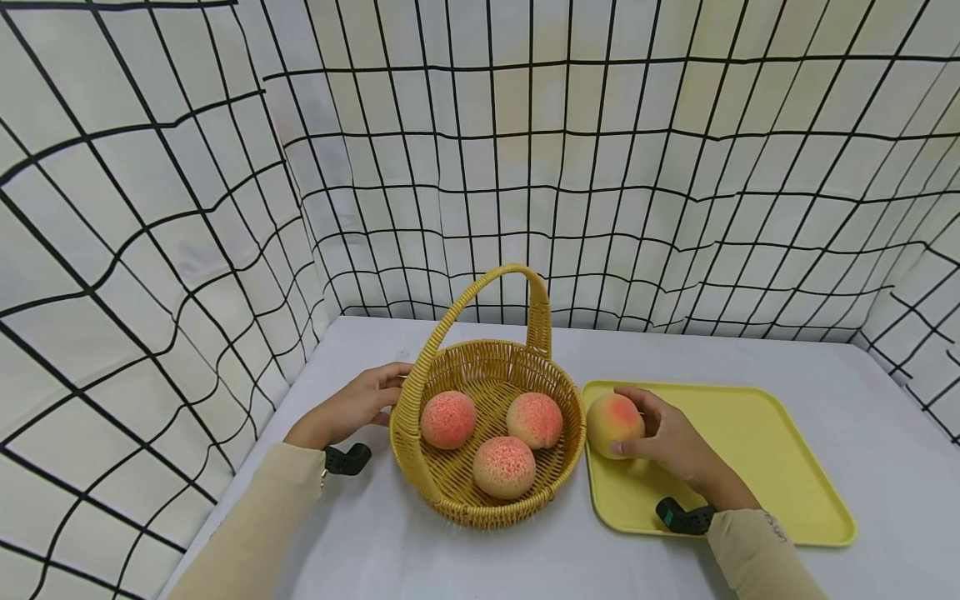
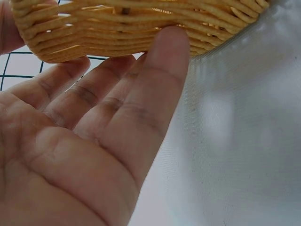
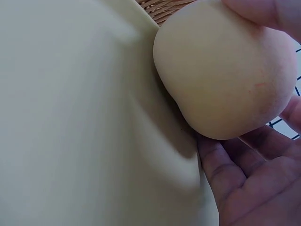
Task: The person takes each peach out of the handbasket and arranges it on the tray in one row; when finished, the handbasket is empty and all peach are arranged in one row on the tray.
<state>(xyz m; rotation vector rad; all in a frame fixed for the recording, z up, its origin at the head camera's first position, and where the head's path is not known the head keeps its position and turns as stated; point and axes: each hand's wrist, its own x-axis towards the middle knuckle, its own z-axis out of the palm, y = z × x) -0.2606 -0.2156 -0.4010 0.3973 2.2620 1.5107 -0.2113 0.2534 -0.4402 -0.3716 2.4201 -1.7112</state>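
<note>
A wicker basket point(image 1: 491, 515) with a tall handle holds three pink peaches, one at the left point(image 1: 448, 420), one at the right point(image 1: 535, 421) and one in front point(image 1: 504, 467). My left hand point(image 1: 360, 404) touches the basket's left side; in the left wrist view its extended fingers point(image 2: 164, 70) rest against the weave point(image 2: 141, 30). Over the left edge of the yellow tray point(image 1: 720, 450), my right hand point(image 1: 667, 437) grips a yellow-pink peach point(image 1: 613, 425). The right wrist view shows that peach point(image 3: 221, 70) between thumb and curled fingers, close above the tray point(image 3: 94, 117).
The tray stands just right of the basket on a white table point(image 1: 375, 533). Behind and at both sides rise white walls with a black grid point(image 1: 495, 167). A dark wrist device point(image 1: 348, 459) is on the left wrist, another point(image 1: 684, 517) on the right.
</note>
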